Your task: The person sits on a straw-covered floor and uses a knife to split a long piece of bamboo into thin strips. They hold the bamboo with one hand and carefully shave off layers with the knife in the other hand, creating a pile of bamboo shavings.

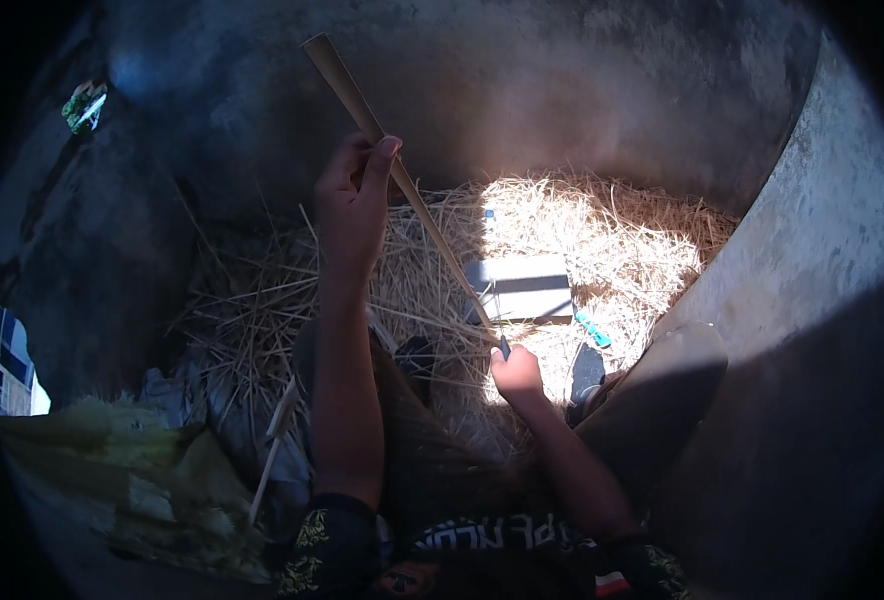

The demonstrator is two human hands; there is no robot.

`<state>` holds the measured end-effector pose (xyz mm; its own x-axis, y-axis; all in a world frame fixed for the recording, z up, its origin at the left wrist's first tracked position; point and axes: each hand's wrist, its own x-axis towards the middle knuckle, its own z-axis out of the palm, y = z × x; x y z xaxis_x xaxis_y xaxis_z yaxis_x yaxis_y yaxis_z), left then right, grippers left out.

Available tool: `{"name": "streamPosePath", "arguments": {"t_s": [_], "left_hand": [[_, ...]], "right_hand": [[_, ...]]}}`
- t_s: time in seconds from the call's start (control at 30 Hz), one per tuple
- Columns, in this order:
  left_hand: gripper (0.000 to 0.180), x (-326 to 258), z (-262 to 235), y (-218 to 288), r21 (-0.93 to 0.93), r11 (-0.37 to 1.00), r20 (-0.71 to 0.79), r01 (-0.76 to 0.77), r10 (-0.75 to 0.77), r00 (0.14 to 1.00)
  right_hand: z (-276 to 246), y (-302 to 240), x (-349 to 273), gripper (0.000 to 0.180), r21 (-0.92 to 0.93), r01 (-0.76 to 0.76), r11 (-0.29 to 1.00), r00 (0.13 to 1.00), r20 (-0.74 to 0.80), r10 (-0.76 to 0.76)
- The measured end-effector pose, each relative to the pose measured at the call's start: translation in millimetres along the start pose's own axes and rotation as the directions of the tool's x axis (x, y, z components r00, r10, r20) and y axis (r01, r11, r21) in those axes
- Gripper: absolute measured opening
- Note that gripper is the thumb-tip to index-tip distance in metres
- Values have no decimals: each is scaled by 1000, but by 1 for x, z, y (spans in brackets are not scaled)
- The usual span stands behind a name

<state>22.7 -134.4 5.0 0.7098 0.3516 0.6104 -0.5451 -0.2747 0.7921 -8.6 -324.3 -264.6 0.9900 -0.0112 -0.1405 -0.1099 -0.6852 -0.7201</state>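
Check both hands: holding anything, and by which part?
The left hand grips a long bamboo strip partway along, below its upper end. The right hand holds a small blade by its lower end, at the strip's lower end.

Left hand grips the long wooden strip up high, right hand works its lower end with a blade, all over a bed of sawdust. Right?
Not sawdust. The head view shows straw. The rest holds: left hand grips the wooden strip up high, right hand holds a blade at its lower end.

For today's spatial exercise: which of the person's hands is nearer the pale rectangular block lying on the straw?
Right. The right hand sits just below the pale block; the left hand is raised farther away, gripping the bamboo strip.
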Motion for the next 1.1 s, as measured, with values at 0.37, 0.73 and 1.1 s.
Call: {"name": "streamPosePath", "arguments": {"t_s": [0.37, 0.73, 1.1], "left_hand": [[31, 4, -17, -8, -9, 1000, -12, 1, -1, 1000], [34, 7, -27, -11, -46, 998, -17, 33, -34, 999], [30, 4, -36, 11, 25, 989, 58, 145, -147, 987]], "right_hand": [[31, -8, -17, 23, 435, 243, 867, 968, -172, -185], [-17, -37, -10, 15, 860, 157, 485, 987, -156, -43], [5, 2, 8, 33, 192, -113, 975, 993, 66, 102]]}}
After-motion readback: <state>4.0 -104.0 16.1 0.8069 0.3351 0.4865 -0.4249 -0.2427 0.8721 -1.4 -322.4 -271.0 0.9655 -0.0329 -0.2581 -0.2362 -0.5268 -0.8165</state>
